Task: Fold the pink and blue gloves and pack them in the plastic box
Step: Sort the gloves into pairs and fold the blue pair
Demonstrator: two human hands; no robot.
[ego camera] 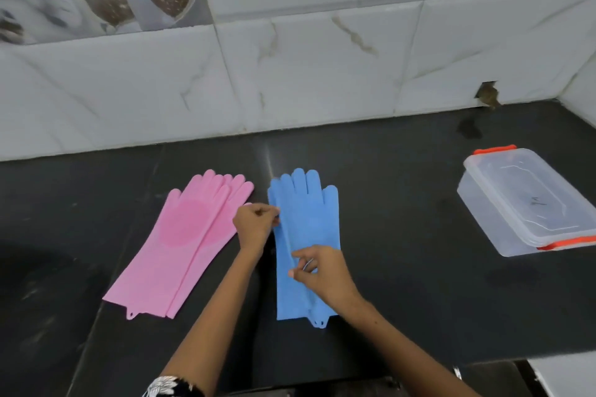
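The pink gloves (pixel 185 242) lie flat, one on top of the other, on the black counter, fingers pointing to the wall. Right beside them lie the blue gloves (pixel 309 222), also stacked and flat. My left hand (pixel 254 224) pinches the left edge of the blue gloves near the palm. My right hand (pixel 322 271) pinches the same edge lower down, near the cuff. The clear plastic box (pixel 493 219) with its lid on and orange clips stands at the far right, well apart from both hands.
A black stone counter (pixel 403 284) runs along a white marble-tiled wall (pixel 290 74). A small hole (pixel 488 93) shows in the wall at the back right corner. The counter's front edge drops off at the lower right.
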